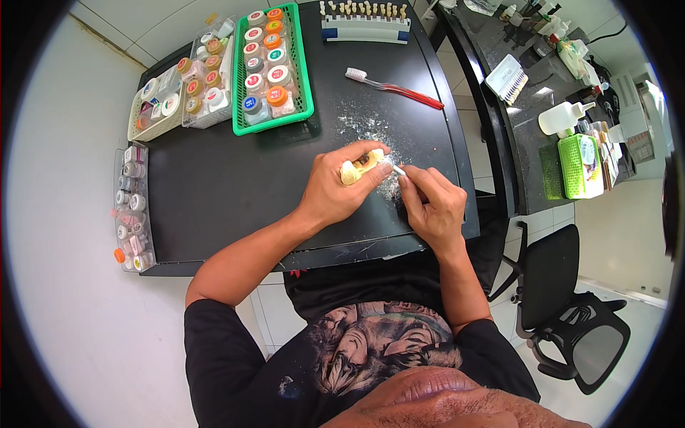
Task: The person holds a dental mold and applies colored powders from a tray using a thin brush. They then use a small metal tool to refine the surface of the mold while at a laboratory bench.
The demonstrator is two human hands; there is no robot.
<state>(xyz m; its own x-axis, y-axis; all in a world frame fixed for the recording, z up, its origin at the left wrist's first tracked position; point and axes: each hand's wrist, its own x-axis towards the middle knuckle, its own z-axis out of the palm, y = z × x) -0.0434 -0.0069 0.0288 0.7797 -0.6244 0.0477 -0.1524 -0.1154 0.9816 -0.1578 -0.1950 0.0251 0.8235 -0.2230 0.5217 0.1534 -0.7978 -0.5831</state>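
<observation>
My left hand point(330, 187) is closed round a curved, yellowish dental cast point(351, 172), with the thumb along its near side and the fingers behind. In my right hand point(437, 207), thumb and fingertips pinch a thin white stick point(399, 170). Its tip points at the cast beside my left thumb; whether the two touch I cannot tell. Under and beyond both hands, white powder point(362, 127) is scattered on the black table point(214, 207). A red-handled toothbrush point(407, 92) lies past the powder.
A green basket point(307, 100) of capped jars stands at the far left. Beside it are more jar trays point(187, 118) and a clear rack point(133, 207). A tooth shade guide point(366, 30) sits at the back. A dark counter point(531, 132) and black chair point(564, 285) are to the right.
</observation>
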